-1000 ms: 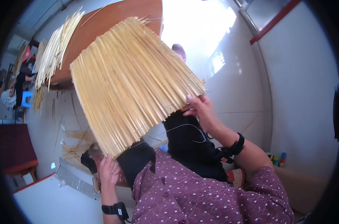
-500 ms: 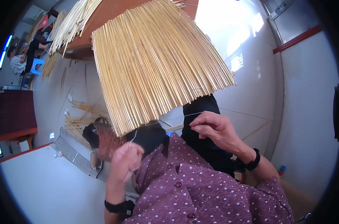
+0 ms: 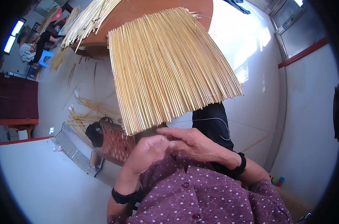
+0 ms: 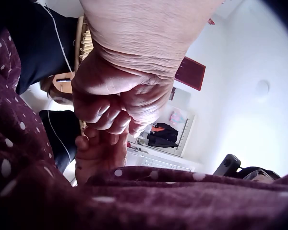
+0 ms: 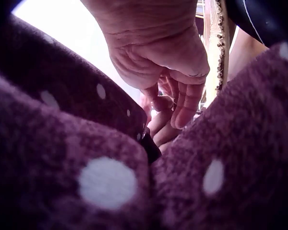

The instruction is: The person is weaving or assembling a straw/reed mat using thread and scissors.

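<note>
A mat of thin golden reed stalks point(image 3: 169, 67) spreads in front of me, its far part over the brown table and its near edge above my lap. Below its near left corner my two hands meet at chest height. The left hand point(image 3: 147, 153) has its fingers curled in and its thumb against the forefinger, pinching the thin pale string point(image 3: 210, 119). Fingertips of the right hand point(image 3: 197, 145) come right up to the left thumb and pinch at the same spot, with the forefinger reaching over. The string's end is hidden among the fingers.
Loose pale stalks point(image 3: 93, 22) lie on the brown table point(image 3: 130, 9). More stalks point(image 3: 83, 119) are scattered on the floor beside a red woven seat point(image 3: 117, 143). A white tabletop point(image 3: 38, 171) stands at left, a wall point(image 3: 311, 100) at right. Someone point(image 3: 27, 52) sits far back left.
Both hands have let go of the mat's near edge and come together by my chest, the left drawing up the string. The mat appears farther right as the head view shifted.
</note>
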A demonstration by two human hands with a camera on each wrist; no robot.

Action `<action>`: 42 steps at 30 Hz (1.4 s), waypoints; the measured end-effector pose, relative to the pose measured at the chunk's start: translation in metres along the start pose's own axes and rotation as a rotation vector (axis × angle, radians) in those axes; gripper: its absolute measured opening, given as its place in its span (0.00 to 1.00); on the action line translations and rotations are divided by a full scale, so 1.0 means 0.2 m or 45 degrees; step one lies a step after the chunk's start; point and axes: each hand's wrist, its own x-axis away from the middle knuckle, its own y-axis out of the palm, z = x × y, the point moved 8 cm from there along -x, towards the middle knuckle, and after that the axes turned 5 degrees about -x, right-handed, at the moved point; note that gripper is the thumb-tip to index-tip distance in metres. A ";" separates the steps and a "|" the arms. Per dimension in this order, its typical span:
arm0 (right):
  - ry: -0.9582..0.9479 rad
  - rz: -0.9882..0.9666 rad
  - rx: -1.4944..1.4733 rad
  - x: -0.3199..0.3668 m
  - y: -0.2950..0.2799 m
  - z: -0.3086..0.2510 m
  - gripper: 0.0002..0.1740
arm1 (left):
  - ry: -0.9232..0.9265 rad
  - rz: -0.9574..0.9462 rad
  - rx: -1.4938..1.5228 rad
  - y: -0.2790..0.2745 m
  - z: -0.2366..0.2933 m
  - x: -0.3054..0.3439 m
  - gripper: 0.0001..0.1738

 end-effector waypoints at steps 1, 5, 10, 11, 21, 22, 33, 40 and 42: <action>-0.102 0.095 0.081 0.00 -0.01 -0.03 0.17 | -0.027 0.022 0.049 -0.02 0.00 0.01 0.19; -0.106 0.243 0.325 0.03 -0.10 -0.05 0.07 | -0.070 0.078 0.031 -0.12 -0.03 0.04 0.14; -0.176 0.417 0.427 0.09 -0.16 -0.06 0.04 | 0.062 0.363 0.258 -0.32 -0.06 0.12 0.13; -0.232 0.503 0.498 0.11 -0.18 -0.08 0.03 | 0.081 0.403 0.262 -0.36 -0.07 0.14 0.13; -0.125 0.970 0.331 0.33 -0.39 -0.10 0.02 | 0.189 0.595 0.407 -0.56 -0.08 0.27 0.12; -0.110 0.993 0.290 0.35 -0.39 -0.09 0.02 | 0.198 0.568 0.399 -0.56 -0.07 0.27 0.12; -0.252 1.302 0.260 0.55 -0.55 -0.11 0.03 | 0.156 0.531 0.387 -0.53 -0.09 0.26 0.13; -0.290 0.585 0.634 0.35 -0.35 -0.21 0.11 | 0.124 0.339 0.524 -0.30 0.05 0.20 0.13; -0.426 0.062 0.474 0.24 -0.16 -0.22 0.13 | 0.133 0.271 0.495 -0.22 0.11 0.19 0.14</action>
